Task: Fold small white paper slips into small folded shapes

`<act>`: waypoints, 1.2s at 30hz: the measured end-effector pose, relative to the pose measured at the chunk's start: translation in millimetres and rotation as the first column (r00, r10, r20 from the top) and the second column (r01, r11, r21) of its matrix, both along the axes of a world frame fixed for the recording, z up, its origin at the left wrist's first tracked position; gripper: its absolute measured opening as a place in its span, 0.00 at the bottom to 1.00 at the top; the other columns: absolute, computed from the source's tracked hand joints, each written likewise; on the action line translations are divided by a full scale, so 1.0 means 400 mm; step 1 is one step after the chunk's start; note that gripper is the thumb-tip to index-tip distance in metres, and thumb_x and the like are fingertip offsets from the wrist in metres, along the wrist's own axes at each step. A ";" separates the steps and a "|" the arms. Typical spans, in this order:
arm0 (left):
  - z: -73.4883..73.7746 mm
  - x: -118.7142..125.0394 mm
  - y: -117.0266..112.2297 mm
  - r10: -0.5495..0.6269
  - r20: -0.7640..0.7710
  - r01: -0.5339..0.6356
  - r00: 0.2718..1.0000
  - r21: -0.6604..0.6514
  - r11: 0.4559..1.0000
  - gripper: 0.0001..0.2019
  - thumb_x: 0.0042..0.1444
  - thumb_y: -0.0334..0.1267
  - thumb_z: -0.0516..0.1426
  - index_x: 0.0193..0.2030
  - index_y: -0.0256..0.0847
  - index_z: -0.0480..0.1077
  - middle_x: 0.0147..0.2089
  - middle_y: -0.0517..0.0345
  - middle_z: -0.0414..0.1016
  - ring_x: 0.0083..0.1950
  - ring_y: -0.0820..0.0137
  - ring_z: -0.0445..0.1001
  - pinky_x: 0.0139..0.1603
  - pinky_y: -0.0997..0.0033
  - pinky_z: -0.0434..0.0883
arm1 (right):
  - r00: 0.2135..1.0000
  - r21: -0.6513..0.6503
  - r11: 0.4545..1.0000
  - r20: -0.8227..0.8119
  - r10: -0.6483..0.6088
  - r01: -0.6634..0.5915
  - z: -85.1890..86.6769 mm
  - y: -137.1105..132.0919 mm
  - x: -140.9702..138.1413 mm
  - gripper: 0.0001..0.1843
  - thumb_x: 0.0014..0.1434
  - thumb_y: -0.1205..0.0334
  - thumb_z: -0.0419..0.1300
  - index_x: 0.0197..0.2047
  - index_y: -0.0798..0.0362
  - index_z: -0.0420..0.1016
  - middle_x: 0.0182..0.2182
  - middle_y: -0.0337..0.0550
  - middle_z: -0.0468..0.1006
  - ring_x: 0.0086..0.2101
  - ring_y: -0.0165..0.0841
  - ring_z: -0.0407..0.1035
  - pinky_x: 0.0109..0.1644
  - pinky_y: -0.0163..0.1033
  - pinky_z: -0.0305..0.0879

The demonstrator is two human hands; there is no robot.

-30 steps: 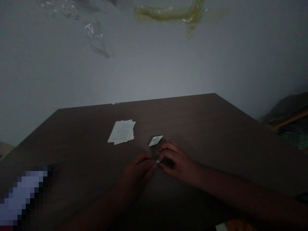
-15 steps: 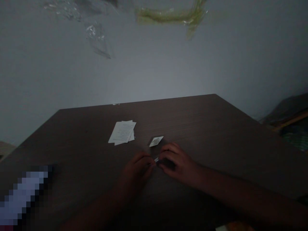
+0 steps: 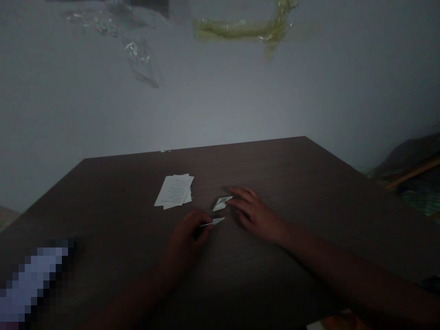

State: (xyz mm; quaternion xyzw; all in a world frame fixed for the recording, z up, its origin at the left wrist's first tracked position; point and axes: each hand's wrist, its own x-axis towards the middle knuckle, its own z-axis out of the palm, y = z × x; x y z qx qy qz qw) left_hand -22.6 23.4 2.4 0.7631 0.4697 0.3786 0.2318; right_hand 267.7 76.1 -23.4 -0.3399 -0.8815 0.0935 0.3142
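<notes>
A small folded piece of paper (image 3: 217, 221) with a pointed end is pinched in my left hand (image 3: 192, 231), low over the table. My right hand (image 3: 252, 213) has its fingers apart and holds nothing. Its fingertips reach to the right edge of a second small folded paper (image 3: 221, 203) lying on the table; whether they touch it I cannot tell. Farther back and to the left lies a small stack of printed paper sheets (image 3: 173, 190), fanned slightly out of line.
The dark brown table (image 3: 268, 165) meets a pale wall (image 3: 240, 96) with yellow tape (image 3: 237, 31) on it. A blurred-out, pixelated bright object (image 3: 36, 279) lies at the left. Dim items, including green checked cloth (image 3: 419, 201), stand beyond the right edge.
My right hand has let go of the folded paper, opened, and moved up to the second folded piece. My left hand keeps its hold, shifted slightly left and up.
</notes>
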 end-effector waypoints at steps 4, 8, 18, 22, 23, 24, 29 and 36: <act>-0.006 -0.007 0.009 0.032 0.014 -0.032 0.999 -0.017 0.999 0.06 0.67 0.36 0.63 0.46 0.48 0.83 0.47 0.55 0.88 0.48 0.58 0.88 0.54 0.55 0.88 | 0.999 -0.044 0.999 0.050 0.022 -0.020 -0.017 0.012 -0.005 0.28 0.75 0.73 0.63 0.73 0.45 0.82 0.78 0.55 0.77 0.76 0.53 0.70 0.78 0.70 0.72; 0.004 -0.005 0.009 0.064 0.036 -0.061 0.997 -0.073 0.995 0.04 0.66 0.38 0.63 0.43 0.48 0.82 0.46 0.54 0.89 0.47 0.57 0.87 0.54 0.54 0.87 | 0.997 -0.078 0.997 0.077 0.008 -0.002 -0.016 0.014 -0.006 0.32 0.74 0.73 0.64 0.77 0.45 0.80 0.77 0.55 0.79 0.74 0.52 0.72 0.79 0.70 0.71; 0.021 -0.001 0.000 0.220 0.155 -0.186 0.963 -0.207 0.961 0.09 0.63 0.47 0.65 0.45 0.49 0.82 0.46 0.55 0.87 0.46 0.56 0.86 0.51 0.56 0.84 | 1.000 0.012 1.000 -0.019 -0.007 0.008 -0.006 -0.008 0.001 0.23 0.79 0.69 0.64 0.72 0.47 0.84 0.67 0.55 0.87 0.66 0.51 0.81 0.73 0.65 0.80; 0.017 0.002 0.001 0.221 0.233 -0.170 0.947 -0.218 0.961 0.08 0.63 0.48 0.66 0.45 0.49 0.81 0.47 0.56 0.86 0.49 0.56 0.86 0.55 0.54 0.84 | 0.994 0.044 0.999 -0.110 0.008 -0.003 -0.006 -0.008 -0.005 0.22 0.77 0.71 0.65 0.69 0.46 0.86 0.62 0.54 0.90 0.60 0.48 0.85 0.66 0.59 0.86; 0.018 0.003 0.001 0.217 0.246 -0.163 0.945 -0.221 0.961 0.08 0.63 0.48 0.66 0.44 0.50 0.81 0.47 0.56 0.86 0.49 0.56 0.86 0.55 0.55 0.84 | 0.992 0.051 0.999 -0.125 0.013 -0.006 -0.005 -0.007 -0.007 0.22 0.77 0.72 0.65 0.68 0.45 0.86 0.60 0.53 0.90 0.59 0.48 0.85 0.64 0.58 0.86; 0.020 0.004 0.000 0.213 0.256 -0.156 0.943 -0.226 0.962 0.08 0.63 0.48 0.66 0.44 0.50 0.81 0.46 0.56 0.86 0.48 0.57 0.86 0.55 0.55 0.84 | 0.991 0.058 0.998 -0.135 0.018 -0.010 -0.004 -0.008 -0.009 0.22 0.77 0.72 0.65 0.67 0.45 0.86 0.59 0.53 0.90 0.58 0.47 0.86 0.63 0.57 0.87; 0.029 0.002 -0.004 0.199 0.242 -0.159 0.950 -0.176 0.971 0.06 0.65 0.45 0.65 0.46 0.49 0.81 0.48 0.56 0.87 0.49 0.58 0.86 0.55 0.57 0.84 | 0.984 0.122 0.992 -0.168 0.061 -0.040 0.019 -0.024 -0.018 0.15 0.80 0.71 0.62 0.60 0.46 0.85 0.50 0.50 0.90 0.51 0.44 0.86 0.58 0.53 0.88; 0.015 -0.008 -0.006 0.114 0.154 -0.110 0.981 -0.033 0.993 0.07 0.68 0.43 0.64 0.48 0.48 0.83 0.48 0.54 0.88 0.48 0.58 0.87 0.53 0.57 0.85 | 0.966 0.156 0.976 -0.184 0.180 -0.152 0.072 -0.079 -0.034 0.11 0.80 0.70 0.62 0.57 0.46 0.82 0.48 0.49 0.88 0.47 0.43 0.84 0.55 0.52 0.86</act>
